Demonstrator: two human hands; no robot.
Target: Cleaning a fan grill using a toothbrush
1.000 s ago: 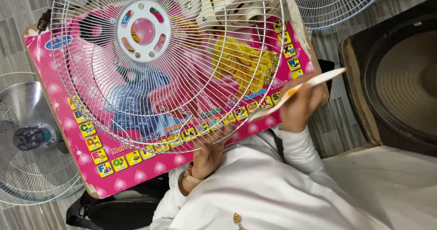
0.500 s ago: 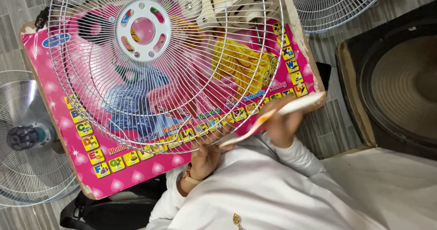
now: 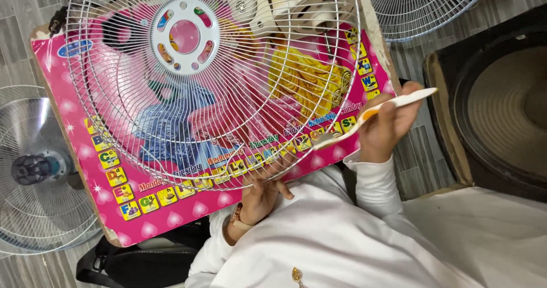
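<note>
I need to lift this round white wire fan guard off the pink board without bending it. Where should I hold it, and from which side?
Grip the round white wire fan guard by its thick outer rim, from the near edge, where the left hand already holds it. The thin spokes look easy to bend, and the rim overhangs the pink picture board there. The right hand holds a white flat tool.

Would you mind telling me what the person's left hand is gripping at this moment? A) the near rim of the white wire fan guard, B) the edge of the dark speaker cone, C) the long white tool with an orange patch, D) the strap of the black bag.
A: the left hand curls its fingers over the near rim of the wire fan guard, while the right hand holds the white tool.
</note>
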